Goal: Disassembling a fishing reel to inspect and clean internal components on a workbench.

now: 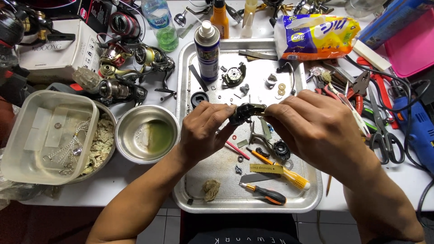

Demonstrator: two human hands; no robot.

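Note:
Above a metal tray, my left hand and my right hand together hold a small black fishing reel body. My left fingers pinch its left side, while my right fingers close on its right end. Under the hands, small reel parts lie scattered on the tray: a black gear piece, washers, a red ring. Near the tray's front lie two screwdrivers, one yellow-handled and one black and orange.
A spray can stands at the tray's back left. To the left sit a steel bowl with greenish liquid, a plastic container and several reels. Pliers and scissors, a blue power tool and a tissue pack lie right.

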